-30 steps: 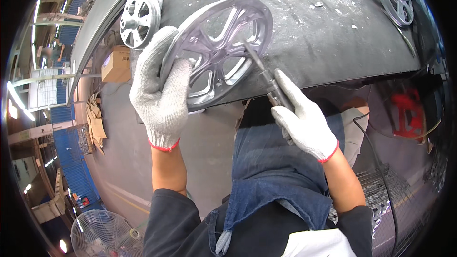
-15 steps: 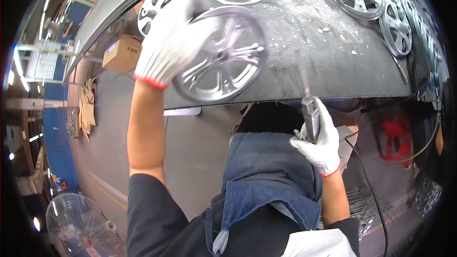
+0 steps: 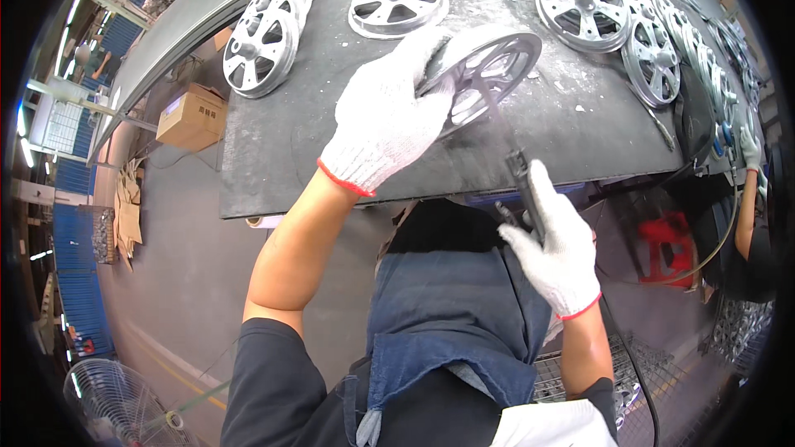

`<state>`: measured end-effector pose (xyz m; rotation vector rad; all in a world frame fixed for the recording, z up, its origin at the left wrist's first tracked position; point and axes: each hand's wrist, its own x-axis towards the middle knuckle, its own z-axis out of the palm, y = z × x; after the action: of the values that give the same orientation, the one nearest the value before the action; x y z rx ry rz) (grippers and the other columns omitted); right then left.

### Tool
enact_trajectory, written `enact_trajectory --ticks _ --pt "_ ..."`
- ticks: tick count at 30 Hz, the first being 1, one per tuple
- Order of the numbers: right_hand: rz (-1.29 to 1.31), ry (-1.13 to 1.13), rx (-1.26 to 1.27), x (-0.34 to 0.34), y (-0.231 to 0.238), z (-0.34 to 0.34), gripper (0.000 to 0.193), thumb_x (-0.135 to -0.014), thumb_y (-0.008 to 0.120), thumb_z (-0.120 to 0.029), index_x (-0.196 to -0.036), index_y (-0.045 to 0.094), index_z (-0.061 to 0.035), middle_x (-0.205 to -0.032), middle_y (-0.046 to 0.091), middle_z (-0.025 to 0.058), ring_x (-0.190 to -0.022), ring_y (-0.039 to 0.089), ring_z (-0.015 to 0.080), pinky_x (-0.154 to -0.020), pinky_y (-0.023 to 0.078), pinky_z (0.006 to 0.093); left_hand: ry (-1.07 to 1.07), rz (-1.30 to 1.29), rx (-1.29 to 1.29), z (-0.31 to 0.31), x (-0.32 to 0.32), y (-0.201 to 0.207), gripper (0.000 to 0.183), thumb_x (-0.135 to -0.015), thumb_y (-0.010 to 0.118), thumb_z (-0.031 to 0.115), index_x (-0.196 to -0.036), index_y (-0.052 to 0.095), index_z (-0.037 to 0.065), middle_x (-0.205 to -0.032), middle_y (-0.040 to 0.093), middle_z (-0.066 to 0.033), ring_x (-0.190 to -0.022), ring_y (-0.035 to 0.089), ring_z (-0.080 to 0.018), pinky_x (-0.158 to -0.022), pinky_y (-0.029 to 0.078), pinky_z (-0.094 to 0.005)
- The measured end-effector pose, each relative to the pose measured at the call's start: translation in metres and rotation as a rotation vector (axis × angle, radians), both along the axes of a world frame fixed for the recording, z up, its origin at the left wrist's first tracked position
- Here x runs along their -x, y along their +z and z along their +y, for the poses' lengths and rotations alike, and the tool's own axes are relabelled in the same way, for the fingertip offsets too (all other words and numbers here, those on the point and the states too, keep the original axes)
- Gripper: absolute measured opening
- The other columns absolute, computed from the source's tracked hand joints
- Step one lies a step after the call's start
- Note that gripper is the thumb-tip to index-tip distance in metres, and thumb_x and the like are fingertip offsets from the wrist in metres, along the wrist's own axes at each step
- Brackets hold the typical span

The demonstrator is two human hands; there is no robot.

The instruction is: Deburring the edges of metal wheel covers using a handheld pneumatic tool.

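My left hand, in a white knit glove with a red cuff, grips a silver spoked wheel by its rim and holds it tilted above the dark table. My right hand, gloved alike, is closed around a black handheld tool. From the tool a thin, blurred rod points up to the wheel's spokes; whether it touches them I cannot tell. Beyond my left hand a single wheel lies flat with its hub up. A row of leaning wheels stands at the table's left edge.
Many more wheels crowd the table's right side. White flakes litter the dark tabletop. A cardboard box and a fan are on the left. At the far right shows another person's gloved hand, near a red stool.
My left hand has brought the wheel rightward and tilted it toward the tool. My right hand has shifted slightly, its rod now meeting the wheel in view. The camera view has shifted too.
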<state>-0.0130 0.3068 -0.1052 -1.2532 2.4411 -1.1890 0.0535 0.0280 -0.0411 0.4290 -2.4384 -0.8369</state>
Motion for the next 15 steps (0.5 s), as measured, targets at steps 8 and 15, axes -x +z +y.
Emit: enact_trajectory --ticks 8,15 --pt "0.484 -0.123 -0.112 0.036 0.014 -0.007 0.071 -0.095 0.082 -0.013 -0.162 0.062 -0.0280 -0.096 0.067 0.0104 -0.074 0.071 0.0313 -0.067 0.058 0.0419 -0.005 0.050 0.185 0.015 0.005 -0.005 0.045 -0.099 0.081 0.017 -0.141 0.073 0.004 -0.121 0.082 -0.0211 -0.110 0.082 -0.0313 -0.098 0.060 -0.0374" --pt "0.293 0.009 0.058 0.029 0.007 -0.011 0.070 -0.097 0.080 -0.011 -0.163 0.062 -0.0225 -0.100 0.071 0.0120 -0.071 0.070 0.0299 -0.065 0.058 0.0373 -0.037 0.188 0.279 0.010 0.006 -0.016 0.043 -0.094 0.081 0.018 -0.136 0.073 0.011 -0.114 0.081 -0.0181 -0.103 0.079 -0.0409 -0.089 0.063 -0.0441"
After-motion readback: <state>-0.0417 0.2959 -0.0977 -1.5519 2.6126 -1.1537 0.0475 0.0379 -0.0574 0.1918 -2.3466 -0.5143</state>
